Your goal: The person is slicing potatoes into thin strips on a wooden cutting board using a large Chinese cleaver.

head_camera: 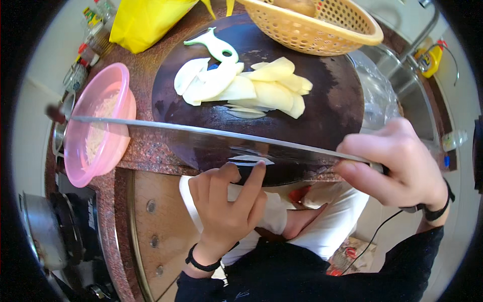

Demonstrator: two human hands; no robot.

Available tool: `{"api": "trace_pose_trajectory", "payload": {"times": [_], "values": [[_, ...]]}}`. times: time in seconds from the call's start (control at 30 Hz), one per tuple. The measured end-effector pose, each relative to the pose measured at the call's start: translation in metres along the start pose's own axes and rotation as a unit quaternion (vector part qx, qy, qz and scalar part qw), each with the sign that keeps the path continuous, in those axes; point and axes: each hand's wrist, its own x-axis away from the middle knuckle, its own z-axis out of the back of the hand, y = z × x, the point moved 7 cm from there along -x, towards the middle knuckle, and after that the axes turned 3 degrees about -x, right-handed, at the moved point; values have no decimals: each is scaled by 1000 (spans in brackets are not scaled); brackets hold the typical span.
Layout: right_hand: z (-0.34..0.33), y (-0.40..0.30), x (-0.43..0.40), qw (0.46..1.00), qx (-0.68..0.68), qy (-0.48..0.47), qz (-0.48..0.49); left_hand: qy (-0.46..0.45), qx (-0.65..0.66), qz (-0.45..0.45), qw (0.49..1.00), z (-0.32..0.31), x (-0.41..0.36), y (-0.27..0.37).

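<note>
My right hand (396, 166) grips the handle of a long-bladed kitchen knife (211, 131), which lies across the view over a round dark cutting board (320, 94). The knife's far end reaches over the pink plastic bowl (124, 87), which holds pale shreds (100, 128). At the board's near edge my left hand (228, 204) rests its fingertips on a thin pale slice (251, 160), close beside the blade. Beyond the knife lies an overlapping pile of peeled potato slices (268, 92), with a few thin ones (246, 112) in front. A pale green peeler (215, 44) lies behind them.
A tan perforated basket (313, 32) overhangs the board's back, with a brown potato (296, 5) inside. Clear plastic (375, 90) and a steel sink (413, 102) stand right. Left are a yellow bag (147, 22), bottles (88, 53), and a pot (45, 230) by the stove.
</note>
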Motion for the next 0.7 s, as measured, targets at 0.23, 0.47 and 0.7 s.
{"api": "trace_pose_trajectory", "payload": {"times": [0.23,0.47,0.7], "values": [[0,5,-3,1000,-10,21,-8,-6,19,-19,1000,-4,2,-2],[1,4,-14,999,12,-44,3,64,77,3,995,-2,12,-10],[-2,5,-16,997,34,-68,-3,64,97,-48,992,-5,14,-12]]}}
